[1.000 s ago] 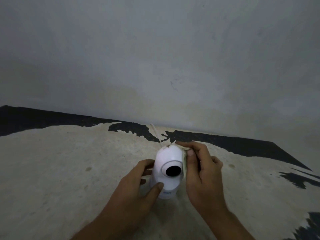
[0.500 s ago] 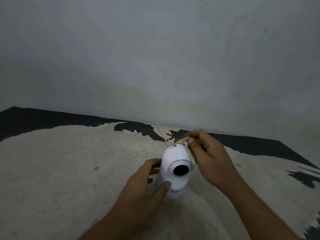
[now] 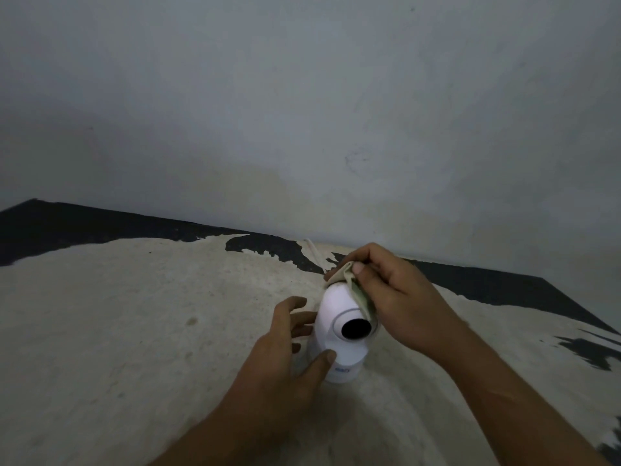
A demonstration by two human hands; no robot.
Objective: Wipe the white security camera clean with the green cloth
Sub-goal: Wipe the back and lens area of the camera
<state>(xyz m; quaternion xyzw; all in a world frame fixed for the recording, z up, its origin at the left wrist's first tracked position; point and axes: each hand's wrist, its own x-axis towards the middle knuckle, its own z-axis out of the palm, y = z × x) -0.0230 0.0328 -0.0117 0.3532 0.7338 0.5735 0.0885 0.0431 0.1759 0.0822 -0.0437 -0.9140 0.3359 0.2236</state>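
The white security camera (image 3: 339, 338) stands upright on the worn floor, its round black lens facing me. My left hand (image 3: 285, 351) grips its base from the left, thumb pressed on the front of the base and fingers behind it. My right hand (image 3: 393, 297) presses a folded pale green cloth (image 3: 358, 287) against the top and right side of the camera's domed head. Most of the cloth is hidden under my fingers.
A thin white cable (image 3: 314, 253) runs from behind the camera toward the wall. The floor (image 3: 134, 331) is pale with dark patches along the base of the grey wall (image 3: 302, 112) and at the right edge.
My right hand with the cloth has slid from the camera's right side up over the top of the head. The left hand keeps its grip on the base.
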